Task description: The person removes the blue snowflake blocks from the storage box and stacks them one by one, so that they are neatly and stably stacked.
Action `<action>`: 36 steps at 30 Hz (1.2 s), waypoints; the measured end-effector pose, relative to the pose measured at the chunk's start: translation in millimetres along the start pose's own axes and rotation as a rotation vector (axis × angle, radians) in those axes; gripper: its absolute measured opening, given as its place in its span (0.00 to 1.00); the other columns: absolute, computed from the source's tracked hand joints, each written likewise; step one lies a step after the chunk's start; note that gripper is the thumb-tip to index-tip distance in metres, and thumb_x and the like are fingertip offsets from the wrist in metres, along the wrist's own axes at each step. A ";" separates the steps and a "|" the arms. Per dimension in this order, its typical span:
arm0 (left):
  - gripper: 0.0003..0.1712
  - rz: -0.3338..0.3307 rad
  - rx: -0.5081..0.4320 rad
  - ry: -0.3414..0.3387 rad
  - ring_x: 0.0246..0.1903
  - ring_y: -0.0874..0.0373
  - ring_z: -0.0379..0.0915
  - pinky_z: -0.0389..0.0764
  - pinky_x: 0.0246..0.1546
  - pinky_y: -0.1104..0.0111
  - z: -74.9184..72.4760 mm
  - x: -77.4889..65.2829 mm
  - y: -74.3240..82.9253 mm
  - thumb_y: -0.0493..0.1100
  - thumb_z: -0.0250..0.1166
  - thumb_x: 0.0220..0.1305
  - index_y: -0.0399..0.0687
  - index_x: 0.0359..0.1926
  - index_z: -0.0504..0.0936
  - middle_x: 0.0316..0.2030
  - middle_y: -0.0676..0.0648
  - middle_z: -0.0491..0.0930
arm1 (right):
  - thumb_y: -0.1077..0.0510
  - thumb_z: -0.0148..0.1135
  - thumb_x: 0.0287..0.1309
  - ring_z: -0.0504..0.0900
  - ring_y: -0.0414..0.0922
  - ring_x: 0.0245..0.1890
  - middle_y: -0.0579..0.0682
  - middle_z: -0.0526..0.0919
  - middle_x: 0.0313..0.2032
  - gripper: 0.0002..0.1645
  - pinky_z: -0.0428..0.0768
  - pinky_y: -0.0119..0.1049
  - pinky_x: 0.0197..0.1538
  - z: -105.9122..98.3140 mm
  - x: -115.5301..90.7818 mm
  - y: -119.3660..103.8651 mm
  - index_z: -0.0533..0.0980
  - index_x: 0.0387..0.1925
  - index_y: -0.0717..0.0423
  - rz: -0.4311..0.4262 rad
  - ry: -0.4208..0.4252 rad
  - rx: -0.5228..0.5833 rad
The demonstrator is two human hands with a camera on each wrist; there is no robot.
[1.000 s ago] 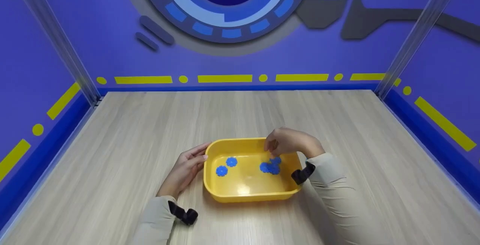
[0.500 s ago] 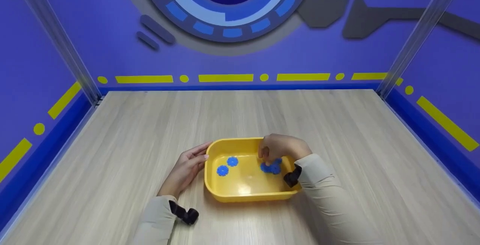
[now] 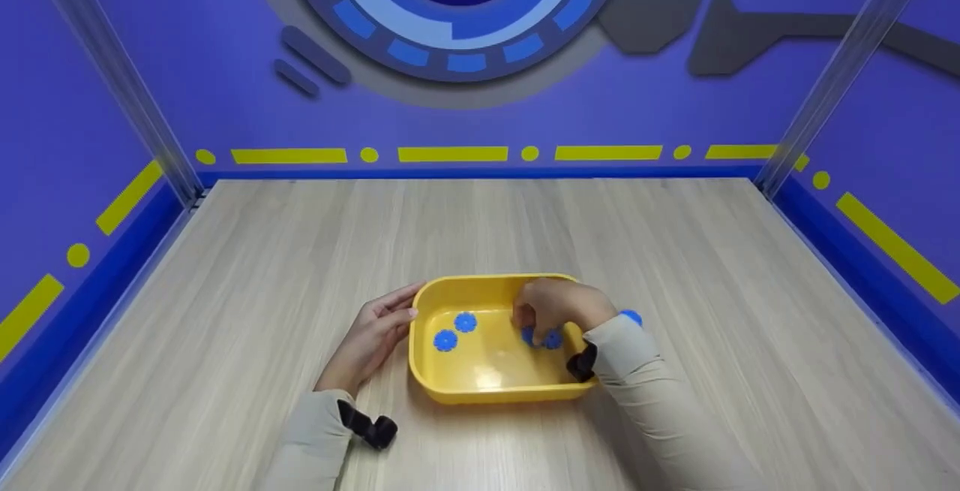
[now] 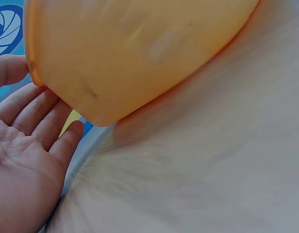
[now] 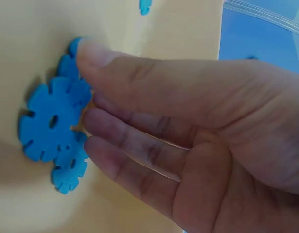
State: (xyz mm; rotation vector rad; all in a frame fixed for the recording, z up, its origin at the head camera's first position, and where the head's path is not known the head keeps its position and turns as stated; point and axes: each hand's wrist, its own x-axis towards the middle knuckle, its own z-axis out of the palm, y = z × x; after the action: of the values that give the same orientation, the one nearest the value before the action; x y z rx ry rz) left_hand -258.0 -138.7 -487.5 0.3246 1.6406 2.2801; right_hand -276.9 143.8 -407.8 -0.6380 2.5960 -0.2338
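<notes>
My left hand point(image 3: 373, 337) rests along the outside of a yellow plastic tub point(image 3: 480, 395), thumb at the rim and fingers nearly straight at the far left corner. In the left wrist view the tub wall hides the fingertips. My right hand point(image 3: 559, 303) reaches inside the tub's right part, its fingers bent over a cluster of blue notched discs point(image 5: 49, 121). In the right wrist view the thumb tip overlaps the upper disc, other fingertips lie at the discs' edges, and the index finger is mostly hidden. A gap shows between thumb and fingers.
Two more blue discs point(image 3: 455, 332) lie apart in the left half of the tub. Another blue disc point(image 3: 631, 317) shows outside the tub, beside the right sleeve. The wooden table point(image 3: 300, 236) is bordered by blue walls point(image 3: 465, 131) at the back and sides.
My right hand has moved down and slightly left, deeper into the tub over the discs. A disc outside the tub has come into view beside the sleeve. The left hand stays put.
</notes>
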 end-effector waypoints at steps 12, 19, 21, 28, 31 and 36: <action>0.34 0.008 0.001 0.009 0.62 0.55 0.69 0.75 0.61 0.66 -0.8 -0.8 1.4 0.34 0.58 0.64 0.31 0.69 0.59 0.69 0.35 0.61 | 0.68 0.74 0.43 0.71 0.41 0.28 0.47 0.77 0.27 0.14 0.73 0.34 0.33 6.2 3.0 -1.9 0.78 0.30 0.54 -0.001 0.015 0.012; 0.34 0.009 -0.005 0.006 0.61 0.56 0.70 0.75 0.60 0.66 -0.2 0.1 1.2 0.33 0.58 0.64 0.31 0.69 0.59 0.69 0.36 0.62 | 0.66 0.72 0.47 0.72 0.40 0.27 0.43 0.75 0.25 0.09 0.75 0.33 0.33 4.1 2.7 -1.0 0.80 0.27 0.51 -0.007 0.007 0.032; 0.34 0.007 -0.001 0.004 0.61 0.56 0.70 0.75 0.60 0.66 0.1 0.1 1.2 0.34 0.58 0.64 0.31 0.69 0.59 0.69 0.36 0.62 | 0.66 0.71 0.48 0.72 0.39 0.25 0.42 0.75 0.24 0.08 0.75 0.31 0.32 3.7 2.3 0.2 0.80 0.27 0.51 -0.029 0.016 0.037; 0.33 0.011 0.016 -0.004 0.61 0.56 0.70 0.75 0.60 0.67 0.2 0.1 0.9 0.34 0.57 0.65 0.31 0.69 0.59 0.69 0.36 0.62 | 0.66 0.68 0.51 0.71 0.37 0.23 0.41 0.77 0.24 0.07 0.71 0.27 0.29 0.9 -0.9 6.1 0.81 0.26 0.52 -0.115 0.057 0.044; 0.34 0.005 0.017 0.000 0.62 0.56 0.69 0.75 0.60 0.67 0.1 -0.1 0.8 0.34 0.58 0.64 0.32 0.69 0.59 0.69 0.36 0.62 | 0.65 0.67 0.52 0.70 0.37 0.23 0.41 0.77 0.23 0.06 0.69 0.27 0.28 -1.3 -2.3 8.2 0.80 0.26 0.52 -0.133 0.070 0.056; 0.34 -0.007 0.017 0.015 0.62 0.57 0.69 0.74 0.61 0.67 0.2 -1.1 0.8 0.34 0.58 0.64 0.32 0.70 0.59 0.69 0.36 0.62 | 0.65 0.65 0.55 0.72 0.39 0.22 0.44 0.80 0.24 0.04 0.70 0.27 0.26 -6.6 -5.9 9.3 0.82 0.28 0.54 -0.162 0.074 0.093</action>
State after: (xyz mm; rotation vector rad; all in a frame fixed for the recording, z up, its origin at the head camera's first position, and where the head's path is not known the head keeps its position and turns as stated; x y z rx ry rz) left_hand -257.0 -139.2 -486.6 0.3062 1.6667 2.2693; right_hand -279.1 155.1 -402.1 -0.8213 2.5870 -0.4344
